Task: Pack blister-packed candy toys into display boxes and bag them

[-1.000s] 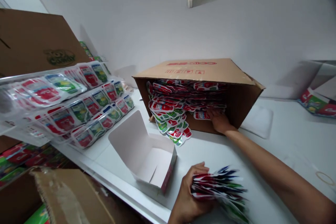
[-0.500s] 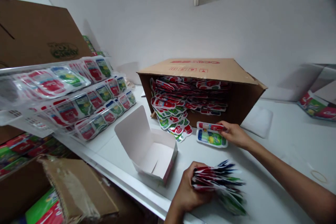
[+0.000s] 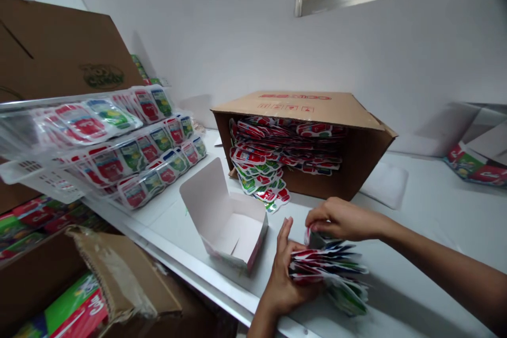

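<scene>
My left hand (image 3: 287, 274) grips a thick stack of candy packets (image 3: 330, 269) on edge, low over the table, with its index finger lifted off the stack. My right hand (image 3: 343, 219) pinches another packet (image 3: 311, 235) at the stack's far side; that packet is mostly hidden by the fingers. Left of my hands stands a small white-lined carton (image 3: 249, 222), its lid up and nothing inside. Behind, a large cardboard box (image 3: 317, 103) lies on its side, its mouth facing me. Red and green packets (image 3: 261, 174) fill it and spill onto the table.
Clear trays of packets (image 3: 150, 150) are stacked at the left on a white basket (image 3: 39, 177). Below the table edge is an open cardboard box (image 3: 130, 280) with printed cartons inside. A printed carton (image 3: 479, 163) stands at far right, and a white pad (image 3: 384, 185) lies beside the large box.
My right hand has brought its packet from in front of the large box toward me, up to the stack. My left index finger has lifted. The stack has stayed about where it was.
</scene>
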Tool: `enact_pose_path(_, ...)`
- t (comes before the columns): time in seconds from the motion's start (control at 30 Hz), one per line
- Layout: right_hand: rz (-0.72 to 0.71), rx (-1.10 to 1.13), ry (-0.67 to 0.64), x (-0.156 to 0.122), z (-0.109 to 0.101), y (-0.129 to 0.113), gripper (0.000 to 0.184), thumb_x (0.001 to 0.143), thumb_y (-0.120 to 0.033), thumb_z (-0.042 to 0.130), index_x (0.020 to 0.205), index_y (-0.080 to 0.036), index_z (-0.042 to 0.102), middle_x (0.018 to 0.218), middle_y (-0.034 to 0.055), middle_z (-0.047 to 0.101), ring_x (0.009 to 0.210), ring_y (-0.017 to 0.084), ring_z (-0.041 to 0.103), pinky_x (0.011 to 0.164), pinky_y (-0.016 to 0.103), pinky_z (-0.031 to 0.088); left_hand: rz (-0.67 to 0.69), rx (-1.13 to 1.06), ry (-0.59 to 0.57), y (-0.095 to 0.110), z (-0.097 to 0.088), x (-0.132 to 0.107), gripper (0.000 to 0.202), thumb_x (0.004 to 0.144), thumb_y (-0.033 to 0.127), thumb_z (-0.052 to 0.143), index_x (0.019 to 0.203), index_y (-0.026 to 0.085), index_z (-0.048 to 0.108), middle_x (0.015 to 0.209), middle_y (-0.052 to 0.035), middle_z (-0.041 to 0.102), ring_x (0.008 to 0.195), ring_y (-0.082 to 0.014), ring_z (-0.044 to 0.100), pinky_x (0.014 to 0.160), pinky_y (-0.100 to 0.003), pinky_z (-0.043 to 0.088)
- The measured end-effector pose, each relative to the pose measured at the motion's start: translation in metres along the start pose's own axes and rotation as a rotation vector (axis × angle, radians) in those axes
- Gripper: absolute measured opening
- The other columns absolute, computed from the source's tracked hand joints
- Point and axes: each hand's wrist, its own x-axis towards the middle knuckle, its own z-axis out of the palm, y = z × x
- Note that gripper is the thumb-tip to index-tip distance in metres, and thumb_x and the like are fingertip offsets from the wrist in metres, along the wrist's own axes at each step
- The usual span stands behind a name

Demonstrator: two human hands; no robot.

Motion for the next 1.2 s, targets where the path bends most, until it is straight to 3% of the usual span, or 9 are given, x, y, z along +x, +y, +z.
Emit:
enact_pose_path(0.13, 0.341, -0.140, 0.260, 0.001, 0.001, 0.028, 0.024, 0.094, -0.023, 0.039, 0.091, -0.020, 0.063, 0.077, 0.0029, 0.067, 0.066, 0.015, 0.060, 0.059, 0.023, 0.037, 0.059, 0.048, -0.003, -0.002, 0.001, 0.000, 0.054, 0.052, 0.020, 0.084, 0.103, 0.018, 0.066, 0.161, -0.0063, 0.000, 0.145, -0.0363, 0.018, 0.118, -0.048, 0.022)
enact_pose_path(0.2, 0.455, -0.351, 0.286, 0.000, 0.000, 0.034, 0.022, 0.090, -0.013, 0.042, 0.096, -0.019, 0.062, 0.083, 0.0052, 0.066, 0.064, 0.016, 0.059, 0.057, 0.024, 0.035, 0.062, 0.054, -0.005, -0.001, 0.000, 0.000, 0.053, 0.053, 0.020, 0.083, 0.103, 0.017, 0.066, 0.161, -0.0063, -0.004, 0.146, -0.0373, 0.015, 0.117, -0.048, 0.024)
enact_pose_path(0.27, 0.355, -0.498, 0.194, -0.003, 0.002, 0.029, 0.024, 0.086, -0.007, 0.044, 0.097, -0.019, 0.062, 0.085, 0.0064, 0.065, 0.064, 0.016, 0.058, 0.056, 0.026, 0.032, 0.066, 0.052, -0.015, 0.000, 0.000, 0.001, 0.052, 0.054, 0.022, 0.083, 0.103, 0.017, 0.066, 0.161, -0.0070, -0.006, 0.146, -0.0384, 0.011, 0.116, -0.049, 0.026)
enact_pose_path(0.33, 0.085, -0.506, 0.074, -0.006, 0.004, 0.015, 0.023, 0.089, -0.008, 0.043, 0.097, -0.019, 0.062, 0.080, 0.0055, 0.064, 0.066, 0.017, 0.058, 0.058, 0.026, 0.032, 0.073, 0.061, -0.013, 0.000, 0.000, 0.001, 0.051, 0.055, 0.024, 0.084, 0.102, 0.017, 0.066, 0.161, -0.0071, -0.007, 0.147, -0.0387, 0.009, 0.117, -0.050, 0.024)
enact_pose_path(0.4, -0.122, -0.432, 0.029, -0.009, 0.005, 0.000, 0.021, 0.094, -0.014, 0.041, 0.094, -0.019, 0.062, 0.075, 0.0044, 0.064, 0.067, 0.016, 0.058, 0.061, 0.027, 0.033, 0.080, 0.083, -0.006, 0.000, 0.000, 0.001, 0.050, 0.056, 0.027, 0.084, 0.101, 0.017, 0.065, 0.161, -0.0066, -0.008, 0.147, -0.0382, 0.008, 0.117, -0.049, 0.022)
enact_pose_path(0.47, -0.164, -0.313, 0.053, -0.010, 0.003, -0.008, 0.024, 0.098, -0.023, 0.039, 0.093, -0.019, 0.062, 0.074, 0.0038, 0.064, 0.066, 0.015, 0.057, 0.061, 0.025, 0.034, 0.087, 0.100, -0.003, 0.000, 0.000, 0.001, 0.048, 0.057, 0.028, 0.083, 0.101, 0.017, 0.065, 0.161, -0.0067, -0.007, 0.147, -0.0377, 0.006, 0.117, -0.049, 0.022)
enact_pose_path(0.73, 0.192, -0.085, 0.298, 0.000, -0.003, 0.041, 0.034, 0.095, -0.042, 0.043, 0.088, -0.020, 0.068, 0.067, 0.0011, 0.064, 0.058, 0.013, 0.053, 0.057, 0.023, 0.034, 0.059, -0.002, -0.041, 0.002, -0.002, 0.001, 0.052, 0.057, 0.028, 0.083, 0.104, 0.016, 0.064, 0.159, -0.0125, 0.008, 0.144, -0.0370, 0.023, 0.115, -0.048, 0.027)
enact_pose_path(0.97, 0.367, 0.392, 0.394, -0.006, 0.011, 0.095, 0.042, 0.083, -0.056, 0.054, 0.079, -0.017, 0.066, 0.069, 0.0007, 0.066, 0.062, 0.015, 0.056, 0.055, 0.023, 0.040, -0.008, -0.191, -0.138, 0.007, -0.003, 0.000, 0.054, 0.057, 0.018, 0.080, 0.107, 0.018, 0.061, 0.116, -0.0106, 0.065, 0.109, -0.0278, 0.062, 0.095, -0.036, 0.047)
enact_pose_path(1.2, 0.507, 0.631, 0.333, -0.016, 0.047, 0.122, 0.052, 0.074, -0.068, 0.056, 0.073, -0.017, 0.062, 0.064, 0.0032, 0.068, 0.060, 0.019, 0.063, 0.054, 0.029, 0.049, 0.008, -0.147, -0.177, 0.009, -0.004, -0.001, 0.053, 0.059, 0.020, 0.079, 0.108, 0.018, 0.062, 0.114, -0.0102, 0.066, 0.105, -0.0266, 0.064, 0.094, -0.034, 0.048)
